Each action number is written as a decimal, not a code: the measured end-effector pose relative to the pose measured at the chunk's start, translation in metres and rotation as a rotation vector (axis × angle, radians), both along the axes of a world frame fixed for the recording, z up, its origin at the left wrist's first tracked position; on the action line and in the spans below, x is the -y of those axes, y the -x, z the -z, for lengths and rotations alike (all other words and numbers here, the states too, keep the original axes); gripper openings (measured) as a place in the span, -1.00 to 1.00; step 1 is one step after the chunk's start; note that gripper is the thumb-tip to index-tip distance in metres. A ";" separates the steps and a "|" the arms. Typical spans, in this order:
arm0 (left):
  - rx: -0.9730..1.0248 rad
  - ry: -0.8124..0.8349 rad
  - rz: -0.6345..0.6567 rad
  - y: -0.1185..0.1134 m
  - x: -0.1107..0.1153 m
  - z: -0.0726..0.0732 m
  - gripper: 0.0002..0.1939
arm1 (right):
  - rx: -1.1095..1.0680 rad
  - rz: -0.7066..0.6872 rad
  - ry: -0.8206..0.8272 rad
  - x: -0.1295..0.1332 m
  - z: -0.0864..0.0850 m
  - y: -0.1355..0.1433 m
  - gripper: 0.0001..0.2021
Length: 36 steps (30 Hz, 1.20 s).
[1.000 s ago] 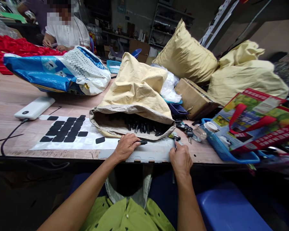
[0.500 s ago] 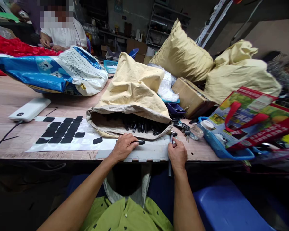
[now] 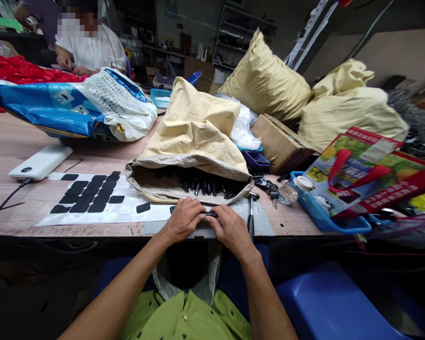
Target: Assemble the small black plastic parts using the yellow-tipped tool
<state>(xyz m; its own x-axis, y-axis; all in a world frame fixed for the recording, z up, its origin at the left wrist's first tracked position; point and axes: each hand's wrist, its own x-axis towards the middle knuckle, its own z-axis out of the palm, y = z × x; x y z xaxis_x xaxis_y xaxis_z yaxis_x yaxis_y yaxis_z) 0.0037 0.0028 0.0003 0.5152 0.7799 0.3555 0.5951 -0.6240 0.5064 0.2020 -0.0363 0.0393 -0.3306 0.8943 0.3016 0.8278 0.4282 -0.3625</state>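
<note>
Both hands meet at the table's front edge, over a grey board (image 3: 264,224). Between them is a small black tube-like piece (image 3: 209,214); my left hand (image 3: 184,218) pinches one end and my right hand (image 3: 232,229) grips the other. Right of my right hand lies a hammer (image 3: 251,212), its head toward the sack. Just beyond the hands, the open mouth of a cream cloth sack (image 3: 198,127) shows several black pieces (image 3: 207,185) inside. Left of my hands, several black rounded patches (image 3: 92,191) rest on a white sheet (image 3: 122,213).
A white power bank (image 3: 40,162) with a cable and a blue-white bag (image 3: 74,106) are at left. Keys (image 3: 273,191), a blue basket (image 3: 313,212) and a printed bag (image 3: 368,174) stand right. Across the table sits a person (image 3: 95,49). A wooden box (image 3: 281,141) is behind.
My right hand has let go of the hammer, which now lies on the board, and has moved left to take hold of the black piece beside my left hand.
</note>
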 end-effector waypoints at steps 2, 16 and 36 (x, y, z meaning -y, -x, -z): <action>0.006 -0.003 0.010 0.000 0.001 -0.002 -0.78 | 0.023 0.003 -0.001 -0.002 0.008 0.002 -0.81; 0.035 -0.158 -0.023 -0.002 0.011 -0.004 -0.83 | -0.043 -0.033 -0.118 0.002 0.017 0.017 -0.76; -0.022 -0.133 -0.004 -0.001 0.012 -0.005 -0.83 | -0.314 0.017 -0.021 0.008 0.033 0.010 -0.86</action>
